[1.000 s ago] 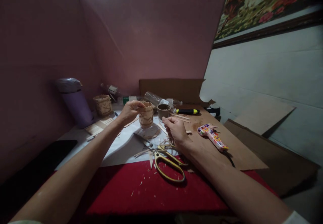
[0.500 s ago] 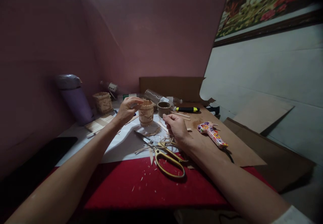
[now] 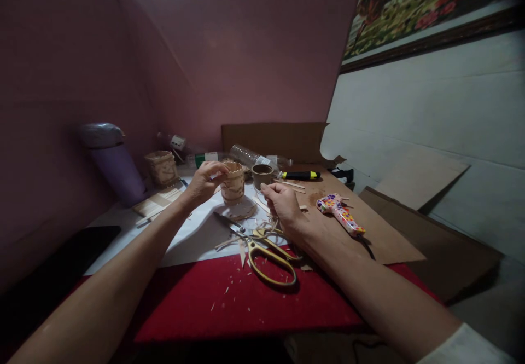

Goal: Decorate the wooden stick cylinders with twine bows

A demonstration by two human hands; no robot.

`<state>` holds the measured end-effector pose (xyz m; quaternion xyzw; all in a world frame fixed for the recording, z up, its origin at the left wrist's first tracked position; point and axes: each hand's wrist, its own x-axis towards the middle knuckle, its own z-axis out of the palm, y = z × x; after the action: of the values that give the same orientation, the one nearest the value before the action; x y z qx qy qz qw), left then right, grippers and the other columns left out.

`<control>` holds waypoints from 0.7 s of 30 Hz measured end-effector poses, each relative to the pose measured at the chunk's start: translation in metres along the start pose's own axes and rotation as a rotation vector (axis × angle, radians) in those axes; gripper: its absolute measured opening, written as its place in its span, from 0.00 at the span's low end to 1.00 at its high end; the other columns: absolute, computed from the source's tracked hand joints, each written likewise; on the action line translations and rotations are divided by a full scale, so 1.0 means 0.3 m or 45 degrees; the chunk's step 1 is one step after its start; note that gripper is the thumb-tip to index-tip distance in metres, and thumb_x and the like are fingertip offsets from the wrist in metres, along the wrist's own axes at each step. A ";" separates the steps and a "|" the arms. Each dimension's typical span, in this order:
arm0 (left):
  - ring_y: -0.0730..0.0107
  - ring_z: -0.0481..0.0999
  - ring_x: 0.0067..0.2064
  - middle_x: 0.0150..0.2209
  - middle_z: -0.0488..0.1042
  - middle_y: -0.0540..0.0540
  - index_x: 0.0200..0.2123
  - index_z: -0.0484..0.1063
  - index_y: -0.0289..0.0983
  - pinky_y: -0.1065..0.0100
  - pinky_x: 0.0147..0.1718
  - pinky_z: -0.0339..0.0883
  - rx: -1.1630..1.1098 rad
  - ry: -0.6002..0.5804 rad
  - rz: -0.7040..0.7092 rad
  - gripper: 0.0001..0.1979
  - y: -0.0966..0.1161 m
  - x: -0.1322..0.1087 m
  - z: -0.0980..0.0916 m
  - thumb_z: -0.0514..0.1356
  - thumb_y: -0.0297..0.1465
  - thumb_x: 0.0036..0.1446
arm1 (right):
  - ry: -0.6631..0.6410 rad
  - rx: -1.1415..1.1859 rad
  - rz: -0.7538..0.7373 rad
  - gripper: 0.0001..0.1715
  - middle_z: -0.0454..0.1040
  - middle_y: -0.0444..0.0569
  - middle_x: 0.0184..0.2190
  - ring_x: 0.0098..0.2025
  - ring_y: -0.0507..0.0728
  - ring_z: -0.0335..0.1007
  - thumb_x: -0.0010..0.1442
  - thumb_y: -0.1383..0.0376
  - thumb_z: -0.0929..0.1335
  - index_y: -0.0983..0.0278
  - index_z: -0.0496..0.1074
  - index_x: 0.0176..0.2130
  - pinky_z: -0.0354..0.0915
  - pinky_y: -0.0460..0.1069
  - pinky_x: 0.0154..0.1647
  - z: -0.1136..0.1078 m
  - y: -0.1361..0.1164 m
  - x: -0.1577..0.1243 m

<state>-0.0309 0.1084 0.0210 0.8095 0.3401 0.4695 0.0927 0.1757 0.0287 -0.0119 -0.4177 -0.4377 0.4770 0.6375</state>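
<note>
From where I stand, the left hand [image 3: 203,183] is at the near left rim of a small cup faced with pale wood strips [image 3: 232,186], upright on the white paper [image 3: 186,246] in the middle of the table [image 3: 197,315]. I can't tell whether that grip is clamped on the rim or merely beside it. The right hand [image 3: 285,205] has thumb and forefinger together, in front of a small brown container [image 3: 262,177]; whether something thin is pinched there, I can't make out.

As for labels, a clear bottle [image 3: 243,154] lying behind the cups has a whitish one, another at the back wears a green and white label [image 3: 206,159], and a third, farther left, has a white label [image 3: 178,143] with dark marks. All the lettering is too small and dim to read.

Scissors [image 3: 243,231] lie below the hands, blades on the paper and yellow handles largely over the red cloth. To the right, a flower-patterned glue gun [image 3: 341,214] and a black-and-yellow cutter [image 3: 301,175] rest on cardboard [image 3: 385,243]. A second wood-faced cup [image 3: 161,168] stands at the left, near a purple tumbler [image 3: 117,172].
</note>
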 end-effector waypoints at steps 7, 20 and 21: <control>0.59 0.71 0.50 0.47 0.73 0.41 0.31 0.75 0.37 0.57 0.48 0.65 -0.148 0.015 -0.057 0.05 0.001 -0.002 -0.015 0.59 0.32 0.54 | -0.010 -0.007 0.014 0.22 0.55 0.34 0.13 0.15 0.45 0.44 0.45 0.52 0.74 0.63 0.64 0.22 0.39 0.44 0.15 0.000 -0.010 -0.007; 0.57 0.68 0.49 0.44 0.77 0.45 0.30 0.78 0.41 0.52 0.53 0.59 0.340 0.114 0.002 0.06 0.013 0.003 0.016 0.61 0.25 0.54 | -0.007 -0.031 0.003 0.23 0.56 0.35 0.13 0.15 0.44 0.44 0.43 0.50 0.74 0.63 0.64 0.22 0.38 0.44 0.15 -0.001 0.005 0.003; 0.57 0.68 0.50 0.44 0.76 0.45 0.31 0.78 0.42 0.52 0.53 0.59 0.351 0.129 -0.019 0.07 0.006 0.004 0.009 0.61 0.25 0.54 | -0.009 -0.032 -0.001 0.23 0.56 0.34 0.12 0.15 0.44 0.44 0.43 0.50 0.74 0.63 0.64 0.22 0.38 0.44 0.15 -0.001 0.006 0.004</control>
<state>-0.0275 0.1082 0.0212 0.7872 0.4115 0.4580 -0.0331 0.1756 0.0302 -0.0134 -0.4237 -0.4461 0.4729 0.6308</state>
